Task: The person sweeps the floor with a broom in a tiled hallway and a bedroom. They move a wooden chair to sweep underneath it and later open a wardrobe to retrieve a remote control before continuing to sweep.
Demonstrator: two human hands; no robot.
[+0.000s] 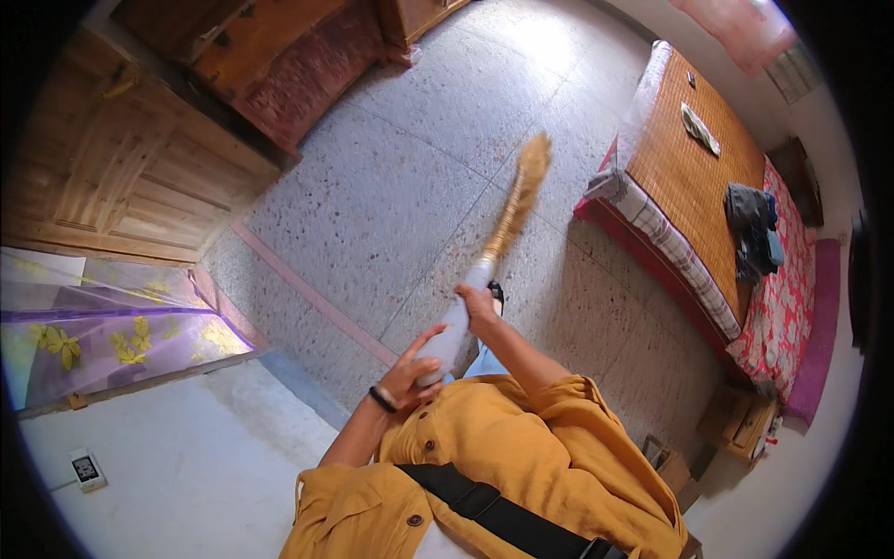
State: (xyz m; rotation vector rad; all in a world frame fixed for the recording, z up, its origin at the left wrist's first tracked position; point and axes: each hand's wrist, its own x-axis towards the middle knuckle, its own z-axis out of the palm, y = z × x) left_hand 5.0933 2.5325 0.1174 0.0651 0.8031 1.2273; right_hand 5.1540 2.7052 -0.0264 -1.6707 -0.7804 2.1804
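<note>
A straw broom (515, 210) slants away from my body, its bristle end blurred over the speckled floor. Its thick handle is covered in something pale grey-white. My right hand (479, 309) wraps round the handle just below the straw binding. At the butt of the handle, close to my waist, my left hand (407, 374) grips with its fingers along the side, a dark band on its wrist. Part of my foot in a dark shoe (497, 296) shows beside the handle.
To the right stands a bed (694, 158) with a woven mat and folded dark clothes (752, 228). A small wooden bedside cabinet (740, 424) is near it. Wooden furniture (289, 74) and a wooden door (130, 177) are at the left, above a purple floral curtain (121, 345).
</note>
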